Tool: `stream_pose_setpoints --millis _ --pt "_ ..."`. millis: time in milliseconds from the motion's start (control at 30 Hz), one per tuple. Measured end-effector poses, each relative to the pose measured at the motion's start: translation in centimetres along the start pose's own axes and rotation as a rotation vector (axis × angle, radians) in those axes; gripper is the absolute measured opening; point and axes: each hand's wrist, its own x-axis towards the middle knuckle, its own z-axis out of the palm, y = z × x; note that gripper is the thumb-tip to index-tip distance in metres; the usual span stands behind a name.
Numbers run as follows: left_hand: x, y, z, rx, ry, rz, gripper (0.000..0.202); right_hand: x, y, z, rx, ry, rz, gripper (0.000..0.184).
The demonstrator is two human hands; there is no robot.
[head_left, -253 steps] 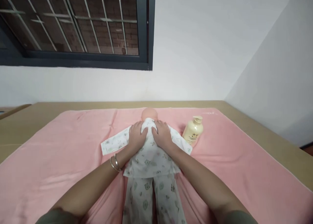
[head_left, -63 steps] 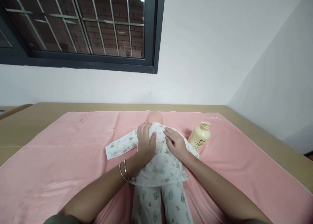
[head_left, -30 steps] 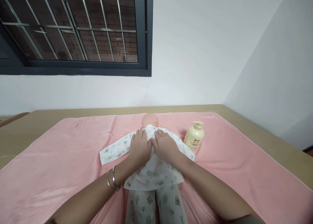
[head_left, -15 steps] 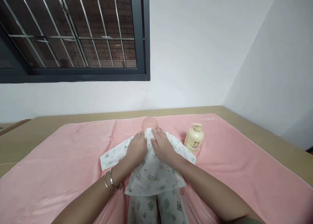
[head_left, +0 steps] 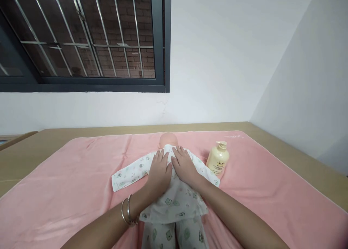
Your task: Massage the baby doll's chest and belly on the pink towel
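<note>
A baby doll (head_left: 168, 139) lies on a pink blanket, its head at the far end. It wears a white printed top (head_left: 176, 201) with both sleeves spread out, and matching trousers (head_left: 187, 232). My left hand (head_left: 159, 172), below two silver bangles, lies flat on the left of the top's upper part, fingers stretched. My right hand (head_left: 185, 165) rests flat beside it on the right, fingers apart. Neither hand grasps anything. The doll's face does not show.
A cream pump bottle (head_left: 218, 158) stands just right of the doll's right-hand sleeve. The pink blanket (head_left: 78, 180) covers most of a tan surface (head_left: 293, 162). Behind it rise a white wall (head_left: 212, 60) and a barred window (head_left: 95, 38).
My left hand has slid slightly down and right over the top, and its fingers now show more clearly. My right hand stays near the same place. The view has shifted slightly.
</note>
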Motion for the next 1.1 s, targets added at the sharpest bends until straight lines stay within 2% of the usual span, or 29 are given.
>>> stream_pose_setpoints --millis 200,433,700,867,1000,1100 --pt "-0.1 -0.2 0.6 -0.042 0.054 -0.094 0.046 -0.4 -0.2 1.0 -0.021 0.028 -0.032 0.050" --pt "-0.1 -0.3 0.3 -0.043 0.059 -0.060 0.044 -0.6 -0.1 1.2 -0.015 0.070 -0.038 0.050" --pt "0.5 -0.6 -0.3 -0.029 0.031 -0.070 0.042 -1.8 -1.8 0.7 -0.101 0.014 -0.049 0.049" --pt "0.1 -0.1 -0.3 0.032 0.063 -0.022 0.043 0.1 0.4 0.0 -0.023 -0.029 -0.051 0.050" --pt "1.0 -0.1 -1.1 0.051 0.010 0.044 0.036 1.4 1.7 -0.1 -0.021 -0.022 -0.002 0.048" --pt "2.5 -1.0 -2.0 -0.025 -0.053 -0.065 0.034 -0.1 0.2 0.1 -0.075 -0.008 0.006 0.050"
